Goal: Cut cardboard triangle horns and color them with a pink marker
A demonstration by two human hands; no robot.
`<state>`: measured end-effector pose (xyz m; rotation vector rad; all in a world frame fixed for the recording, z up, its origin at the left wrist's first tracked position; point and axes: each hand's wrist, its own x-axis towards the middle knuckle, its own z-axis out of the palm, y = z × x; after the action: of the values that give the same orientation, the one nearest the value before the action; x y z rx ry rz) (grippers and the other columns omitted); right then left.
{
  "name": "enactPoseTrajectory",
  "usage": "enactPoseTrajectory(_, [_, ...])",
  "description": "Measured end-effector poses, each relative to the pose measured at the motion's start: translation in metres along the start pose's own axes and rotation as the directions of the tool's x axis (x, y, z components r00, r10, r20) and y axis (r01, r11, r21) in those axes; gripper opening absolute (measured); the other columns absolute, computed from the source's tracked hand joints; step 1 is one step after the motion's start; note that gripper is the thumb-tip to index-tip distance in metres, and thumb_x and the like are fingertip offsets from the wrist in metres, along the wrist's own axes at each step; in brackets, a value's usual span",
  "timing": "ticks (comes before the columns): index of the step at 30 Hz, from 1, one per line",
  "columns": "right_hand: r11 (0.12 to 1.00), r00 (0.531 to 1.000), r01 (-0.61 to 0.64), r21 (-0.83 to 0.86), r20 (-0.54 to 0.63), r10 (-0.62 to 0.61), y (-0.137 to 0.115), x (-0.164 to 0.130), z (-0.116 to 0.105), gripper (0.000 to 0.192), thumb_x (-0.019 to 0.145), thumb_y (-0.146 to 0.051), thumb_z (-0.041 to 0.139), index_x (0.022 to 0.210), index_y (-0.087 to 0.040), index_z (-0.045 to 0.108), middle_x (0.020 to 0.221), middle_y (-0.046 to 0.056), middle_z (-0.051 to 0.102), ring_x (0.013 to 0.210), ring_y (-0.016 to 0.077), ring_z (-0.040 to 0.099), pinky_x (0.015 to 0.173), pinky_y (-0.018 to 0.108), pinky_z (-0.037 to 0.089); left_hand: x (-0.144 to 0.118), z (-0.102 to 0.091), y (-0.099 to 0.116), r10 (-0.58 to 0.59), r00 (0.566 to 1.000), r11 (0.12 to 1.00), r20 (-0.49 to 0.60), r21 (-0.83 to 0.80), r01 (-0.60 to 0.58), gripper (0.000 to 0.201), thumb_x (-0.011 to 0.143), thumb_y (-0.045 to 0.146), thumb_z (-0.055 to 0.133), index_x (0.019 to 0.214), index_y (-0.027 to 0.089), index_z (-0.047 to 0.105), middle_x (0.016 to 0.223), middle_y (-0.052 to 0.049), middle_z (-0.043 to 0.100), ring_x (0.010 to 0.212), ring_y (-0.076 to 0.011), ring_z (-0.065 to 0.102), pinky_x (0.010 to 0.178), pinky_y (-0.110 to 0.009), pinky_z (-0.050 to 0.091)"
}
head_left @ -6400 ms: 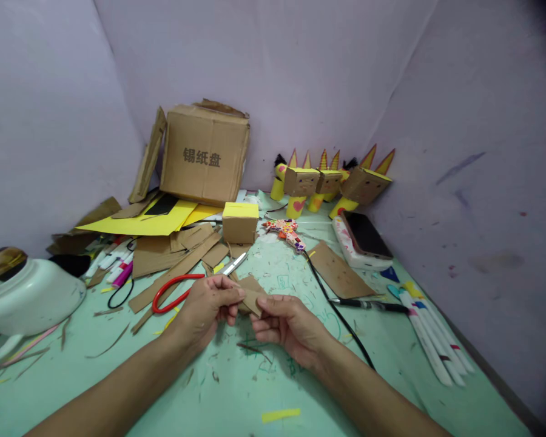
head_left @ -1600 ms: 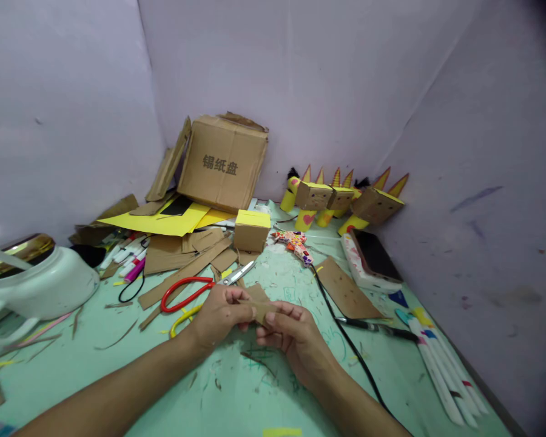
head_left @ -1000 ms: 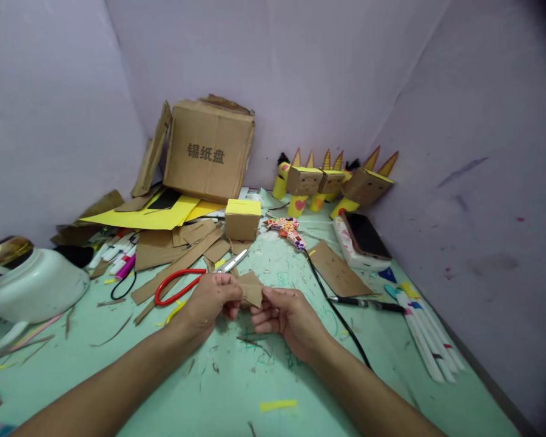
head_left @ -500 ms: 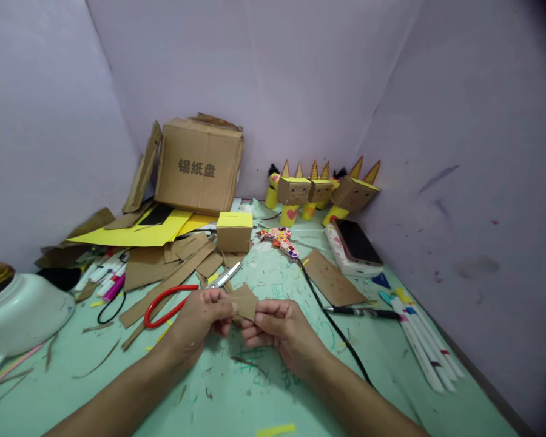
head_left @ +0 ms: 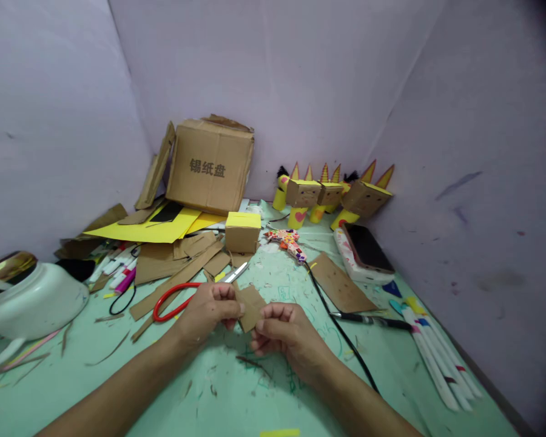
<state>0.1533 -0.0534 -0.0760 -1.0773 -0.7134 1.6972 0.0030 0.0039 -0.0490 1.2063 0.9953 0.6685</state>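
Observation:
Between my two hands is a small brown piece of cardboard (head_left: 252, 305), held just above the green tabletop. My left hand (head_left: 213, 311) pinches its left edge between thumb and fingers. The thumb and fingers of my right hand (head_left: 284, 332) close on its right side. Scissors with red handles (head_left: 160, 311) lie beside my left hand, partly hidden behind it, their blades pointing away to the right. Farther back stands a small cardboard box with a yellow top (head_left: 242, 232). A patterned hot glue gun (head_left: 291, 241) lies to the right of that box.
Cardboard scraps (head_left: 157, 262) and yellow sheets (head_left: 136, 230) spread at the left, before a large cardboard box (head_left: 212, 164). Eared cardboard figures (head_left: 330, 194) stand at the back right. A phone (head_left: 368, 246), a black pen (head_left: 377, 320) and white markers (head_left: 437, 358) lie at the right.
The view has shifted slightly, so everything sits farther right. The cardboard piece has turned a little in my hands, showing more of its flat face. Both hands still hold it.

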Motion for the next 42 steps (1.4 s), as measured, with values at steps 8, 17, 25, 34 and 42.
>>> enactPoseTrajectory(8, [1.0, 1.0, 0.022, 0.001, -0.022, -0.022, 0.007, 0.0, 0.003, 0.026, 0.056, -0.024, 0.078, 0.071, -0.011, 0.061, 0.059, 0.003, 0.068, 0.047, 0.0131, 0.063, 0.046, 0.024, 0.052, -0.003, 0.007, -0.002, -0.014, 1.0, 1.0, 0.015, 0.011, 0.014, 0.016, 0.052, 0.02, 0.064, 0.05, 0.016, 0.049, 0.038, 0.004, 0.05, 0.037, -0.0079, 0.044, 0.041, -0.019, 0.032])
enactPoseTrajectory(17, [0.976, 0.977, 0.079, 0.203, -0.212, -0.035, -0.005, 0.002, 0.003, 0.025, 0.046, -0.021, 0.084, 0.057, -0.012, 0.064, 0.048, -0.002, 0.064, 0.044, 0.0101, 0.062, 0.04, 0.015, 0.05, -0.002, 0.005, -0.01, -0.025, 0.999, 0.998, 0.03, -0.05, 0.027, 0.025, 0.063, 0.037, 0.064, 0.061, 0.012, 0.059, 0.054, 0.0, 0.059, 0.037, -0.0069, 0.047, 0.04, -0.019, 0.034])
enactPoseTrajectory(25, [0.984, 0.981, 0.077, 0.159, -0.19, -0.046, -0.005, 0.001, 0.004, 0.024, 0.048, -0.023, 0.083, 0.059, -0.011, 0.066, 0.051, 0.003, 0.068, 0.045, 0.011, 0.063, 0.043, 0.016, 0.05, -0.008, 0.01, -0.006, -0.038, 0.999, 0.999, 0.037, -0.036, 0.039, 0.015, 0.059, 0.027, 0.061, 0.063, 0.013, 0.062, 0.056, -0.002, 0.063, 0.04, -0.0075, 0.048, 0.044, -0.02, 0.036])
enactPoseTrajectory(34, [0.982, 0.952, 0.19, 0.014, -0.246, -0.181, 0.004, 0.0, 0.003, 0.027, 0.048, -0.027, 0.083, 0.064, -0.014, 0.065, 0.052, 0.0, 0.066, 0.045, 0.013, 0.06, 0.047, 0.023, 0.048, -0.013, 0.011, -0.003, 0.076, 0.997, 0.982, 0.011, 0.173, -0.076, 0.022, 0.059, 0.034, 0.065, 0.058, 0.013, 0.056, 0.047, 0.002, 0.051, 0.045, -0.0094, 0.042, 0.044, -0.021, 0.031])
enactPoseTrajectory(42, [0.92, 0.948, 0.231, -0.318, -0.141, -0.287, 0.008, -0.002, 0.001, 0.02, 0.062, -0.032, 0.074, 0.064, -0.013, 0.07, 0.053, 0.002, 0.064, 0.05, 0.0126, 0.055, 0.05, 0.024, 0.044, -0.013, 0.011, -0.003, 0.2, 0.98, 0.967, -0.018, 0.165, -0.194, 0.021, 0.061, 0.031, 0.063, 0.067, 0.011, 0.059, 0.061, -0.001, 0.056, 0.057, -0.0119, 0.049, 0.053, -0.022, 0.038])
